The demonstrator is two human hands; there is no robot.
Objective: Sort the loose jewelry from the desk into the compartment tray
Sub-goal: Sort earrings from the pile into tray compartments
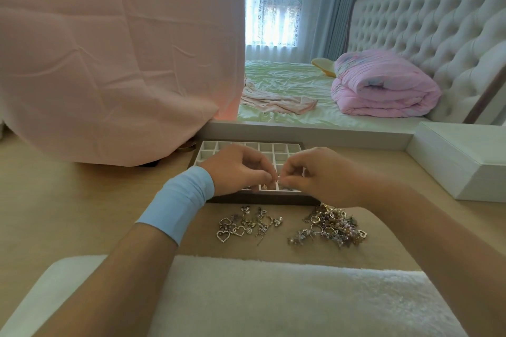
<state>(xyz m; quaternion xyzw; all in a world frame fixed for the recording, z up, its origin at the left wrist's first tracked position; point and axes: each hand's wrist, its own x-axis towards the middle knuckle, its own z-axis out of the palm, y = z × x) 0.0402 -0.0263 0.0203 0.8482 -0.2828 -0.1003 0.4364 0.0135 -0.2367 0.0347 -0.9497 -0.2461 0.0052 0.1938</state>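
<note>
Jewelry heaps (pixel 328 224) sit btwn tray (pixel 262 199) & pad (pixel 273 295); L hand (pixel 238 169), R hand (pixel 320 175) pinch one piece (pixel 276 178).

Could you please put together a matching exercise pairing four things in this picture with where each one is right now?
Things
1. small piece
2. heart-shaped pieces
3. tangled pile
4. pink quilt

Places
A. on the bed
B. heaped on the desk, on the side of the right hand
C. pinched between the left hand and the right hand, over the compartment tray
D. spread out on the desk beside the blue wristband

Pairs: 1-C, 2-D, 3-B, 4-A
</note>
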